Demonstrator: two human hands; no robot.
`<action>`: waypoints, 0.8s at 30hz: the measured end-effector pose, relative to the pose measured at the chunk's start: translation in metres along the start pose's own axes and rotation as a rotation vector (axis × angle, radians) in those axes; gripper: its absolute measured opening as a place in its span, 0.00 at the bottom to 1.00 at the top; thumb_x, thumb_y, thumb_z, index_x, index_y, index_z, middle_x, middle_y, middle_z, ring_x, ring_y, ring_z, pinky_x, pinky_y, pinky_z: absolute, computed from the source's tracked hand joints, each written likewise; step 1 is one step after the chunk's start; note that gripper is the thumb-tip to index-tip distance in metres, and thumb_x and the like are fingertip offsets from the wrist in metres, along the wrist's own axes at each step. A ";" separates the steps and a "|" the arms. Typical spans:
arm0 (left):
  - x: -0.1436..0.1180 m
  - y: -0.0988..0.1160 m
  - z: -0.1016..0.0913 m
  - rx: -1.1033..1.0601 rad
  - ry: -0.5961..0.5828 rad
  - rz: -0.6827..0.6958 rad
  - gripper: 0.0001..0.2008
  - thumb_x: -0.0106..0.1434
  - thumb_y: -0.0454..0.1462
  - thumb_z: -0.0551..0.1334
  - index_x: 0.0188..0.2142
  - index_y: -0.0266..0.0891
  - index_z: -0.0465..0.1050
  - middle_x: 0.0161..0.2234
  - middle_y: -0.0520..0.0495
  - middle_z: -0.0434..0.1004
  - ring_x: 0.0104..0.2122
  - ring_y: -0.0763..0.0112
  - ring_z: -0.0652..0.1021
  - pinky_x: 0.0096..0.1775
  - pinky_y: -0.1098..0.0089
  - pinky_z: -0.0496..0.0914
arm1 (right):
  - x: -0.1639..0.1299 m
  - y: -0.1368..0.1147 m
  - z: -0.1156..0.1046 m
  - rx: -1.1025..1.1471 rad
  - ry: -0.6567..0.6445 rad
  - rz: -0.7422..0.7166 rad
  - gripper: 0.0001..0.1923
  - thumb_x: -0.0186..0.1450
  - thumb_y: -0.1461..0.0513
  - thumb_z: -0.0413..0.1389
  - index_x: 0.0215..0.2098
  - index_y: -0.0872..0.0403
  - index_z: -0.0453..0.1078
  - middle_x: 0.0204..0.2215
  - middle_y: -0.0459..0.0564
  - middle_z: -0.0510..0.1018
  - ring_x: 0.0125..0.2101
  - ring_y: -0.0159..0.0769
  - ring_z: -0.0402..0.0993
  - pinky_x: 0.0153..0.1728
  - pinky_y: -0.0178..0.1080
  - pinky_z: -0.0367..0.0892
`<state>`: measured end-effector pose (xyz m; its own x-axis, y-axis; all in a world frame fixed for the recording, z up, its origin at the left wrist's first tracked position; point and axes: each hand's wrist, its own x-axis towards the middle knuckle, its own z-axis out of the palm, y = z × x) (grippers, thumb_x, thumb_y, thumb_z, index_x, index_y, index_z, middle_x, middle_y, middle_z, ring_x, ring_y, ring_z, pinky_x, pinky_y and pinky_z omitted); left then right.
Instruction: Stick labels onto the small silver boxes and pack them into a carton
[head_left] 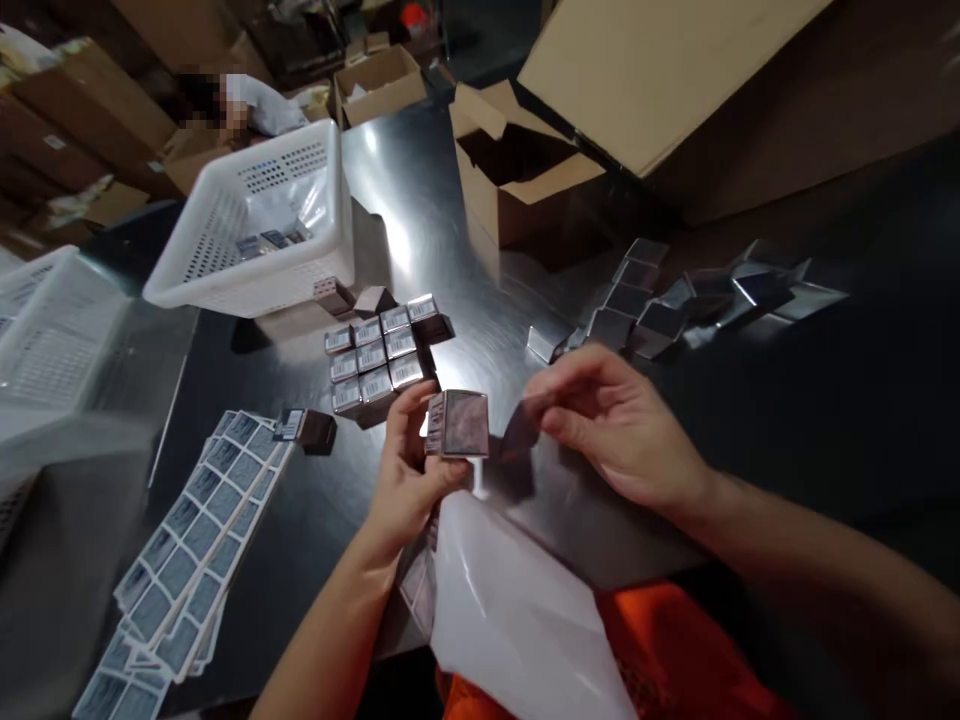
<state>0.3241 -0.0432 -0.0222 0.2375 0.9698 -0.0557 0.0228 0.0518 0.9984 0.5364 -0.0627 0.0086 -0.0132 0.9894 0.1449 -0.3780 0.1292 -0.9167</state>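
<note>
Hands: left hand (409,470) grips small box (459,424), right hand (611,425) pinches its flap; white basket (259,225) holds packets.

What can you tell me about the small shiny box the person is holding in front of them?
The small shiny silver box looks like glossy, mirror-like card, roughly cube-shaped, with a printed label on its left side. It is held upright above the dark steel table. The left hand grips it from below and the side; the right hand pinches a dark flap or film at its right edge.

White basket (225,270), label sheets (187,540)
</note>
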 end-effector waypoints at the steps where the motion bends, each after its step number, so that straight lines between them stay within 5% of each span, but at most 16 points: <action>1: -0.001 0.000 0.001 -0.005 -0.034 -0.016 0.34 0.52 0.46 0.74 0.56 0.52 0.64 0.48 0.49 0.76 0.39 0.69 0.80 0.36 0.71 0.76 | 0.001 0.003 0.002 0.042 0.012 0.095 0.15 0.59 0.56 0.71 0.36 0.49 0.70 0.29 0.41 0.75 0.30 0.30 0.73 0.35 0.36 0.72; 6: -0.007 -0.006 0.007 0.150 -0.022 -0.010 0.28 0.48 0.38 0.74 0.47 0.47 0.66 0.45 0.50 0.78 0.27 0.75 0.77 0.26 0.75 0.72 | 0.004 0.013 0.005 0.202 -0.010 0.270 0.20 0.55 0.54 0.73 0.37 0.51 0.71 0.31 0.41 0.76 0.31 0.27 0.73 0.37 0.33 0.71; 10: -0.006 -0.009 0.007 0.306 0.067 0.164 0.26 0.47 0.33 0.73 0.45 0.45 0.66 0.49 0.49 0.78 0.20 0.84 0.70 0.19 0.79 0.63 | 0.005 0.006 -0.003 0.024 -0.093 0.268 0.15 0.57 0.57 0.72 0.35 0.53 0.73 0.31 0.43 0.78 0.31 0.27 0.74 0.36 0.33 0.71; 13: -0.004 -0.007 0.006 0.331 0.073 0.236 0.26 0.47 0.30 0.72 0.45 0.45 0.69 0.46 0.51 0.80 0.16 0.88 0.65 0.16 0.81 0.58 | 0.004 0.001 -0.006 -0.110 -0.142 0.324 0.23 0.58 0.59 0.71 0.47 0.51 0.69 0.28 0.40 0.78 0.29 0.28 0.75 0.32 0.32 0.69; 16: -0.003 -0.006 0.006 0.344 0.055 0.281 0.24 0.48 0.31 0.73 0.44 0.45 0.71 0.43 0.53 0.81 0.15 0.90 0.63 0.15 0.84 0.56 | 0.001 0.001 -0.003 -0.158 -0.076 0.347 0.34 0.57 0.61 0.71 0.54 0.48 0.58 0.27 0.37 0.78 0.27 0.29 0.76 0.30 0.33 0.68; 24: -0.006 -0.011 0.006 0.414 0.042 0.335 0.25 0.51 0.32 0.74 0.47 0.46 0.71 0.44 0.53 0.81 0.16 0.90 0.63 0.16 0.85 0.57 | -0.003 0.008 0.005 -0.183 -0.007 0.324 0.31 0.58 0.58 0.70 0.50 0.47 0.55 0.28 0.38 0.78 0.28 0.33 0.79 0.29 0.36 0.74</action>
<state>0.3285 -0.0508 -0.0325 0.2589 0.9260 0.2747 0.3358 -0.3530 0.8733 0.5289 -0.0650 0.0032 -0.1119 0.9805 -0.1614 -0.1815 -0.1799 -0.9668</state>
